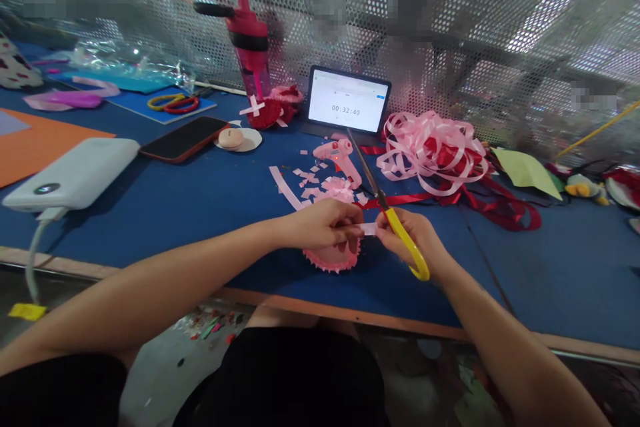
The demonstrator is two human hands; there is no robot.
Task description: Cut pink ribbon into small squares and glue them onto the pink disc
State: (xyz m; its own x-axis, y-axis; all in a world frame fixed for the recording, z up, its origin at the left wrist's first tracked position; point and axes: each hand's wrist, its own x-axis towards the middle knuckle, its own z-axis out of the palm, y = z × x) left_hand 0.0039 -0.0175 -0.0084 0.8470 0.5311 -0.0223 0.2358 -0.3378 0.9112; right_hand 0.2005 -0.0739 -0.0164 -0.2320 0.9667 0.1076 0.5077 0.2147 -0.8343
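Observation:
My left hand [325, 222] pinches a small pale pink ribbon piece [369, 229] over the front of the blue table [200, 200]. My right hand [417, 237] also touches that piece and holds yellow-handled scissors [387, 210], whose blades point away toward the tablet. Under my hands lies a pink frilled heart-shaped piece [333, 257]. Just beyond it are pink ribbon scraps [313, 181] and a pink glue gun [339, 155].
A tablet [347, 101] showing a timer stands at the back, with a pink bottle [250, 47] to its left. A tangle of pink and red ribbon [440, 157] lies to the right. A phone [184, 139] and a white power bank [75, 173] lie to the left.

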